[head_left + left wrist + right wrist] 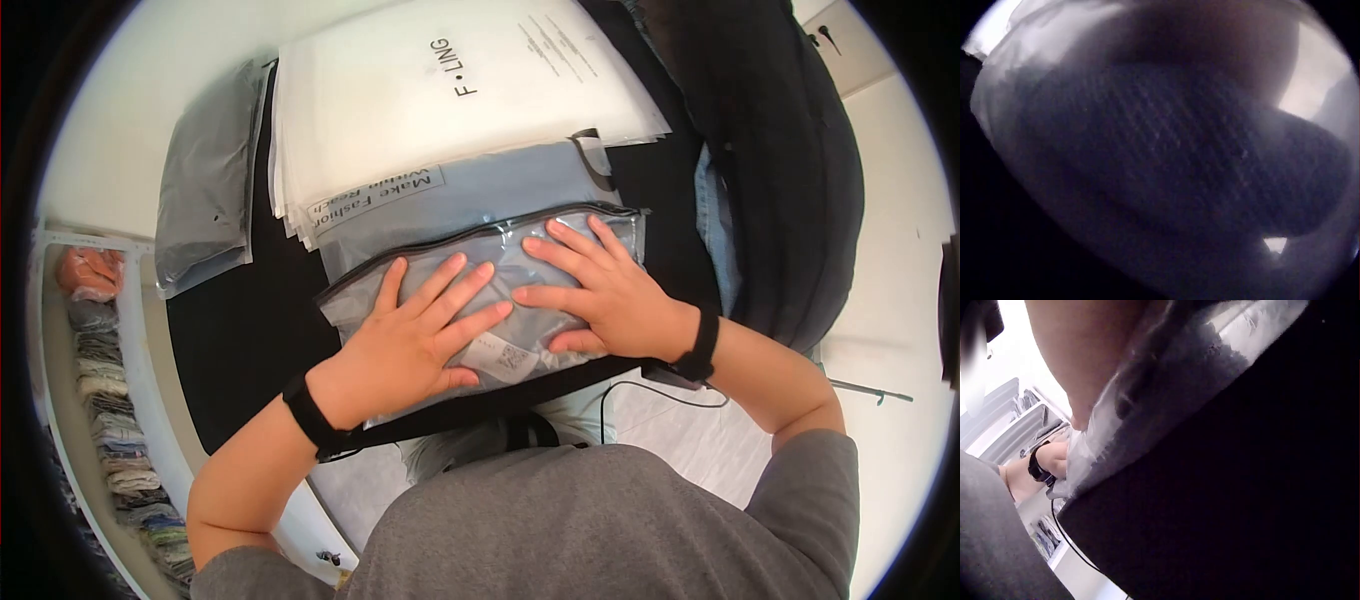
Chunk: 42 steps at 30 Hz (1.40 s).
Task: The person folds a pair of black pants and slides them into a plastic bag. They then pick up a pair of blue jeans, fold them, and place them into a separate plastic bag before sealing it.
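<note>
A clear zip bag holding a folded grey garment lies on the black table. My left hand rests flat on its left half with the fingers spread. My right hand presses flat on its right half. A white barcode label shows between the two palms. The left wrist view is filled by the bag's grey fabric, close and dim. In the right wrist view the heel of my right hand sits on the bag's edge above the table's black surface.
Beyond the bag lies another grey packed bag and a stack of white "F·LING" bags. A dark grey bag lies far left. Black clothing hangs at the right. A shelf of folded clothes runs along the left.
</note>
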### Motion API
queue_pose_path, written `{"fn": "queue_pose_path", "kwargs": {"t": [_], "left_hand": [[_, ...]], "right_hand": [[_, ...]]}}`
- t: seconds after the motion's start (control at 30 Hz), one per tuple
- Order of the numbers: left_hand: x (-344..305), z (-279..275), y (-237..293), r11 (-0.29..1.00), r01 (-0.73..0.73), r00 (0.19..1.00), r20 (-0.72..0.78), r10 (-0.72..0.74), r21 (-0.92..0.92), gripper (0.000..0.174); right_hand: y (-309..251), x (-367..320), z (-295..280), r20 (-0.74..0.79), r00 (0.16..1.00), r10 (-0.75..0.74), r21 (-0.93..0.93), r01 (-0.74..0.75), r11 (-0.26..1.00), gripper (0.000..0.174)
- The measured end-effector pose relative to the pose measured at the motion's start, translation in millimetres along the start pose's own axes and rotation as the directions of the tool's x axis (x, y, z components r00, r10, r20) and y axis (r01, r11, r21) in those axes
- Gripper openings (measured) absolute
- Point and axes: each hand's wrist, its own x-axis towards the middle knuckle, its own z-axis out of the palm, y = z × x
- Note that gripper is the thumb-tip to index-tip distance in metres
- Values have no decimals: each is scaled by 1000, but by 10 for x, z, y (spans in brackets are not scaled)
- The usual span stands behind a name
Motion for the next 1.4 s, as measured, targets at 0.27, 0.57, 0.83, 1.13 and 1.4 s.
{"fn": "queue_pose_path", "kwargs": {"t": [0.27,0.57,0.83,1.13,1.4], "left_hand": [[-49,-194,130,992,-11,1000,15,10,125,80],[-1227,127,333,600,431,459,-409,-789,-674,33],[-858,507,491,447,61,407,-387,-828,-892,12],[-709,581,284,336,32,344,-305,-888,-941,13],[-717,542,203,285,223,373,-189,-909,-932,10]], "right_hand": [[-234,-22,-208,-10,999,37,-101,-38,994,65],[-336,-783,342,-498,437,749,626,-416,660,56],[-396,-691,427,-442,417,794,897,188,400,9],[-319,-353,244,-177,358,917,927,-251,277,16],[-644,-205,53,-516,802,302,-32,-370,928,47]]}}
